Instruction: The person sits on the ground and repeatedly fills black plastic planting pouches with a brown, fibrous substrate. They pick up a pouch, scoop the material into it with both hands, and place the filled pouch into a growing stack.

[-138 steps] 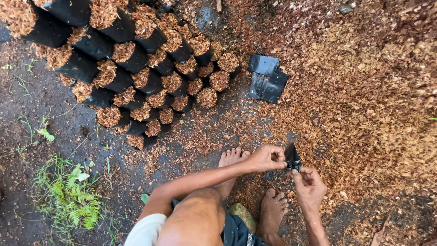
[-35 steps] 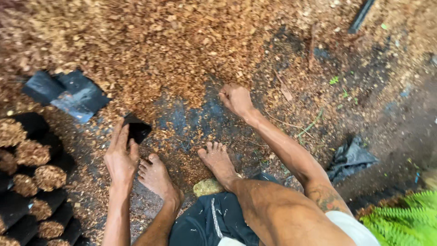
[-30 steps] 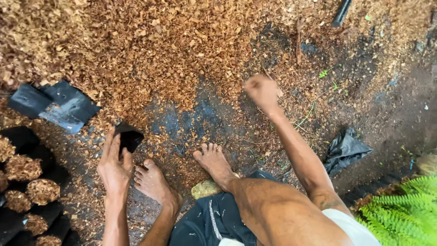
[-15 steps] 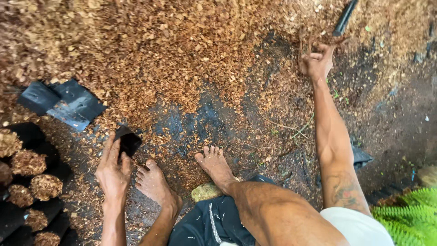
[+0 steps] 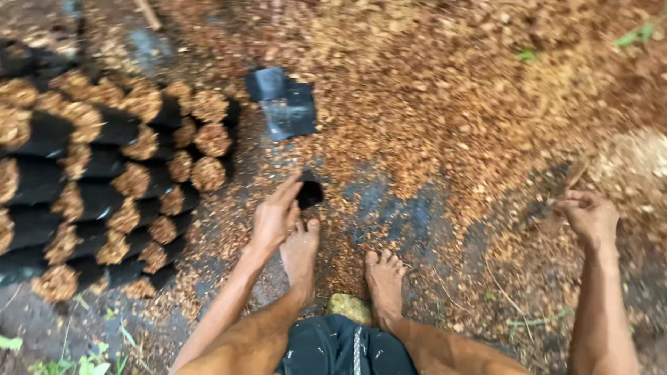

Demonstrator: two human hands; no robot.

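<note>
I squat barefoot on ground covered with brown wood chips. My left hand (image 5: 273, 217) reaches forward past my left foot, its fingers at the rim of a small black bag (image 5: 310, 192) that stands open on the ground. My right hand (image 5: 589, 215) is out to the right, low over the chips, with its fingers curled. Blur hides whether it holds anything. A heap of loose chips (image 5: 445, 90) lies ahead of both hands.
Rows of black bags filled with chips (image 5: 104, 173) lie stacked at the left. A flat pile of empty black bags (image 5: 286, 104) lies ahead, beyond the small bag. A yellowish stone (image 5: 347, 305) sits between my feet. Green plants grow at the lower left.
My right hand has drawn back from its far reach toward a dark tool and now sits lower at the right. My left hand has stayed at the small bag. The view has swung left.
</note>
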